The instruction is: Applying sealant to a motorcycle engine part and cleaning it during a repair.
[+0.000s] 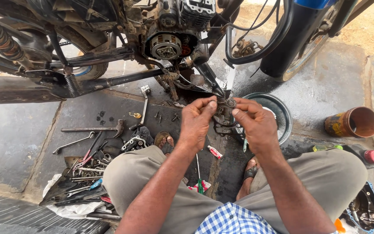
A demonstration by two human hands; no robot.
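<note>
The small metal part [227, 104] pinched between the left hand [197, 122] and right hand [256, 123] is partly covered by fingertips; its shape cannot be told. The engine cover [366, 210], right of the right hand, is cut off by the edge.

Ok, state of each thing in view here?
Left hand: pinching the small metal part.
Right hand: pinching the same part.
Engine: side cover off, clutch exposed.
Bowl: upright on the floor.
Can: on its side, mouth open.
Hammer: lying flat.
Screwdriver: lying flat.
Tools: heaped on cloth.
</note>
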